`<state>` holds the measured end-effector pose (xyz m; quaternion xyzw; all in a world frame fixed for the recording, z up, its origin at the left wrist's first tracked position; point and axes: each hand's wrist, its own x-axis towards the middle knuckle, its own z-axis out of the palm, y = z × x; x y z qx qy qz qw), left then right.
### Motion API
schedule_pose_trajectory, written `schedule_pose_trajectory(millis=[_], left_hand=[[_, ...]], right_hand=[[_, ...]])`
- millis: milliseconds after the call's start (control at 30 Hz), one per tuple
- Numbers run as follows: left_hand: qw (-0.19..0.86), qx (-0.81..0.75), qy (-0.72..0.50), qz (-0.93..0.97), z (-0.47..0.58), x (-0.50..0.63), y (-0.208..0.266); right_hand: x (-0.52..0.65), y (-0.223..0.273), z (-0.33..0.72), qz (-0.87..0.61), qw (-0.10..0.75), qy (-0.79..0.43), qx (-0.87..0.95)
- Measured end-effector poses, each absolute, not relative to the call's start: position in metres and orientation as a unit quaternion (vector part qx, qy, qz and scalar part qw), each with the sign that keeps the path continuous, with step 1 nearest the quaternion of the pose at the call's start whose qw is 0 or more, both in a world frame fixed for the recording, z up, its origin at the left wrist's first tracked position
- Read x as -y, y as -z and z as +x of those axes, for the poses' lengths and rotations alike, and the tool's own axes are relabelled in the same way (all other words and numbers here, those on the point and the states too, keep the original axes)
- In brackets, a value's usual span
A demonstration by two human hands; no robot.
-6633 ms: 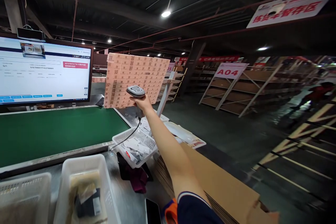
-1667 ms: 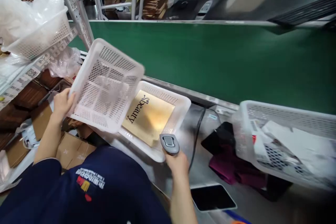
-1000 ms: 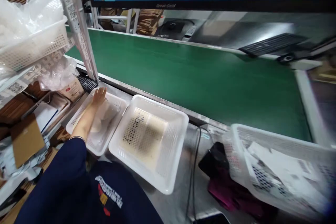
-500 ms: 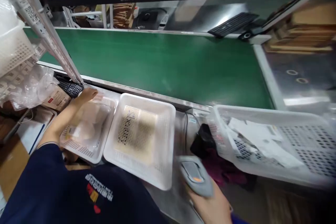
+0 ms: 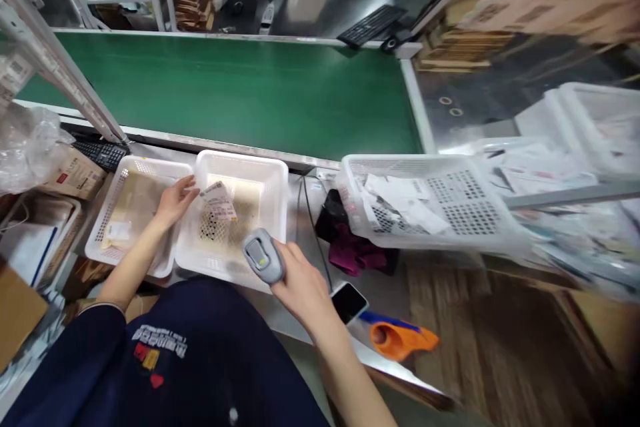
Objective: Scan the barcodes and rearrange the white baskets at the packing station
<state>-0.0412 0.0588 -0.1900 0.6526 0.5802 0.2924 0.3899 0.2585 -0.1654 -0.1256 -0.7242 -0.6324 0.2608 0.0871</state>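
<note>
Scanner [image 5: 263,259], grey, handheld: gripped in right hand [image 5: 300,287], fingers wrapped around its handle, head aimed toward the middle white basket [image 5: 273,170]. Scanner sits over the near rim of that basket.

Left hand [image 5: 175,199] holds a small packet with printed label [image 5: 219,200] by one edge, pinched between thumb and fingertips, lifted above the middle basket's floor. Packet text too blurred to read. Something flat and yellowish lies under it in the basket, possibly a box seen through the perforated floor; cannot confirm.

Left of the middle basket, touching it: a second white basket [image 5: 100,230] with a pale flat item and a small label inside.

Right of the middle basket: black cable [image 5: 307,213], dark magenta cloth [image 5: 357,257], then a larger tilted basket of papers [image 5: 480,230]. Nearer the person than the cloth: phone [image 5: 349,301], screen dark, and an orange tool [image 5: 403,340].

Beyond the middle basket: green conveyor belt [image 5: 240,90]. Far left of it: black keyboard [image 5: 103,153] and crumpled clear plastic [image 5: 27,147].
</note>
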Motion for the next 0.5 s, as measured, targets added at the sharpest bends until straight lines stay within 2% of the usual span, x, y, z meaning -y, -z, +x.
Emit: schedule_pose_trajectory(millis=[100,200,367,500], left_hand=[[0.253,-0.724,-0.260,0.587,-0.102,-0.055,0.199],[0.206,-0.826,-0.185,0.492,-0.165,-0.049,0.199],[0.280,-0.844,-0.108,0.444,-0.200,-0.045,0.195],[0.369,-0.799,-0.118,0.460,-0.189,-0.048,0.182]], right_hand=[[0.196,0.143,0.287,-0.713,0.141,-0.310,0.613],[0.208,0.152,0.304,-0.708,0.150,-0.338,0.601],[0.195,0.144,0.286,-0.655,0.182,-0.357,0.640],[0.178,0.122,0.245,-0.551,0.175,-0.378,0.723]])
